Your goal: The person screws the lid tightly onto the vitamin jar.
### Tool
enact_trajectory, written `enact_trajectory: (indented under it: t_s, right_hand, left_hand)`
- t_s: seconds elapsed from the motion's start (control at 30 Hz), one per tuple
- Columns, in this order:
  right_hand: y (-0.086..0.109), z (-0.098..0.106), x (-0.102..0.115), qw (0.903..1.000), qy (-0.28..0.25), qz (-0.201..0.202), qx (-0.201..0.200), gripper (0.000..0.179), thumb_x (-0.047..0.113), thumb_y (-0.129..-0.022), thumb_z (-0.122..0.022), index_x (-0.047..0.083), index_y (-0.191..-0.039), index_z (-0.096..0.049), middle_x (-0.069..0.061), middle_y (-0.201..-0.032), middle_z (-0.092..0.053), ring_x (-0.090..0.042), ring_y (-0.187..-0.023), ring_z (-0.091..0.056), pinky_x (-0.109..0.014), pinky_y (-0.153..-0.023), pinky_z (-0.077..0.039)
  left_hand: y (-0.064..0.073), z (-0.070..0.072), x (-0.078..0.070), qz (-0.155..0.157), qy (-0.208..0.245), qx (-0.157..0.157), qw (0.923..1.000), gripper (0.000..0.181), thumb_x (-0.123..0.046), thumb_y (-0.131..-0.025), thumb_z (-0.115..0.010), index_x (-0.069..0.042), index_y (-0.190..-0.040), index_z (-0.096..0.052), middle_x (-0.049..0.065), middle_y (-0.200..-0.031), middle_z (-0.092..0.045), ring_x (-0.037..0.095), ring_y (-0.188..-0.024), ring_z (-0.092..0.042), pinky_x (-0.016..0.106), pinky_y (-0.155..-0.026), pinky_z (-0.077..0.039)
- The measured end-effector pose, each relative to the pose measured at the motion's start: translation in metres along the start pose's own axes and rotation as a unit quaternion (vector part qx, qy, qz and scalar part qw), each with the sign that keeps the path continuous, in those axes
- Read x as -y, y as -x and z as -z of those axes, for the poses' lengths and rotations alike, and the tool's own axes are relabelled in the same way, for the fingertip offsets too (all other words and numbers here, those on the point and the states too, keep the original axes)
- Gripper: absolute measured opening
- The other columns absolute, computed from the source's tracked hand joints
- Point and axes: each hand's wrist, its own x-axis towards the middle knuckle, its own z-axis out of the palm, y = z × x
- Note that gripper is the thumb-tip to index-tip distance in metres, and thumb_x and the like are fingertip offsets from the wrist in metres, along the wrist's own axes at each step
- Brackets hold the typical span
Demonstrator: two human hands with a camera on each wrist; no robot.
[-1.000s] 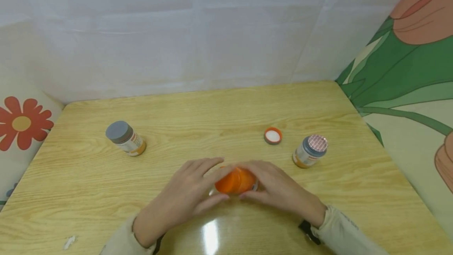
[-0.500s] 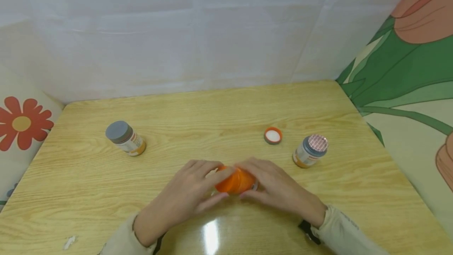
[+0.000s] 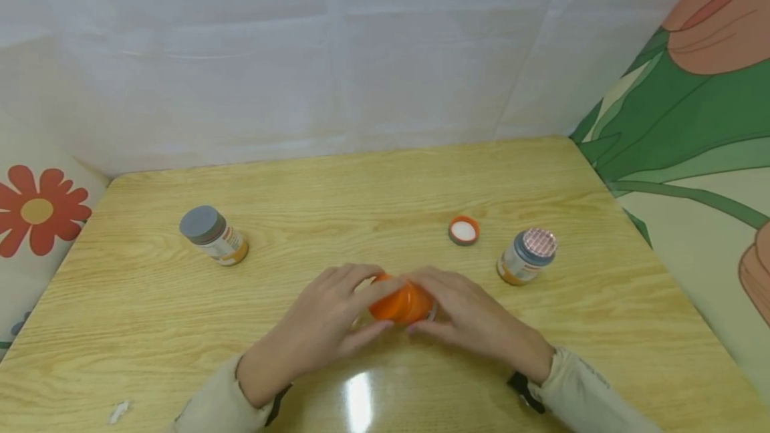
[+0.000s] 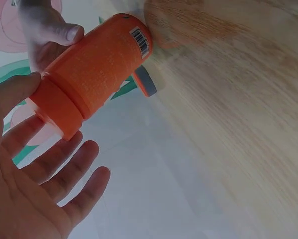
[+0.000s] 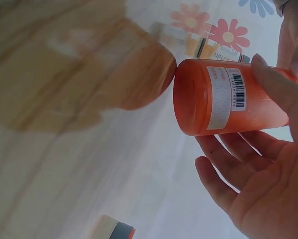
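An orange bottle (image 3: pixel 412 305) with a matching orange cap (image 4: pixel 57 107) lies tipped on its side between both hands in the head view. My left hand (image 3: pixel 325 319) pinches the cap between thumb and fingers. From the other side, my right hand (image 3: pixel 475 316) holds the bottle body, thumb on one face and fingers beneath. A white barcode label (image 5: pixel 237 92) shows near the bottle's base in the right wrist view. The bottle's base points to the right in the head view, and its upper side is partly covered by fingers.
On the wooden table (image 3: pixel 337 212), a grey-capped jar (image 3: pixel 213 236) stands at left. At right is a jar without its lid, its mouth covered by a checked pinkish seal (image 3: pixel 540 243). An upturned orange-rimmed lid (image 3: pixel 464 230) lies near it. White sheeting (image 3: pixel 271 72) hangs behind.
My left hand has shifted slightly to the right and away from me, along with the cap end of the bottle. My right hand has stayed nearly in place; the jars and loose lid have not moved.
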Motion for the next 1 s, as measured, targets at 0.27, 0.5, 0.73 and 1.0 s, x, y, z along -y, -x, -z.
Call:
enact_trajectory:
  t_s: [0.27, 0.5, 0.73, 1.0]
  right_hand:
    - [-0.001, -0.001, -0.002, 1.0, -0.008, 0.0, -0.002, 0.065, 0.037, -0.084, -0.077, 0.021, -0.141, -0.049, 0.005, -0.132, -0.062, -0.009, -0.113, -0.061, -0.035, -0.095, -0.055]
    - [0.0, -0.002, -0.002, 0.9998, -0.01, -0.016, -0.005, 0.066, 0.036, -0.087, -0.074, 0.016, -0.144, -0.047, 0.0, -0.134, -0.062, -0.014, -0.117, -0.062, -0.038, -0.098, -0.055]
    - [0.001, -0.003, -0.001, 0.9996, -0.004, -0.028, -0.005, 0.06, 0.038, -0.09, -0.071, 0.012, -0.14, -0.05, -0.003, -0.129, -0.065, -0.018, -0.114, -0.065, -0.04, -0.096, -0.055]
    - [0.0, -0.004, -0.001, 0.9994, -0.002, -0.034, -0.002, 0.057, 0.048, -0.09, -0.067, 0.015, -0.135, -0.054, 0.001, -0.126, -0.066, -0.016, -0.113, -0.065, -0.039, -0.095, -0.056]
  left_hand:
    - [-0.005, -0.002, 0.003, 0.005, 0.019, -0.01, 0.9997, 0.057, -0.037, -0.08, -0.079, -0.019, -0.132, -0.062, 0.004, -0.118, -0.066, 0.017, -0.103, -0.063, 0.031, -0.083, -0.056]
    - [-0.01, -0.005, 0.005, 0.015, 0.03, -0.009, 0.9994, 0.058, -0.038, -0.081, -0.079, -0.018, -0.132, -0.061, 0.005, -0.119, -0.065, 0.017, -0.104, -0.064, 0.031, -0.084, -0.057]
    - [-0.01, -0.013, 0.005, 0.058, 0.089, 0.006, 0.9943, 0.07, -0.042, -0.079, -0.081, -0.01, -0.136, -0.057, 0.006, -0.123, -0.067, 0.019, -0.11, -0.066, 0.035, -0.093, -0.057]
    - [-0.009, -0.022, 0.005, 0.081, 0.159, 0.005, 0.984, 0.074, -0.034, -0.075, -0.084, -0.006, -0.136, -0.055, 0.007, -0.128, -0.066, 0.019, -0.117, -0.065, 0.035, -0.101, -0.053]
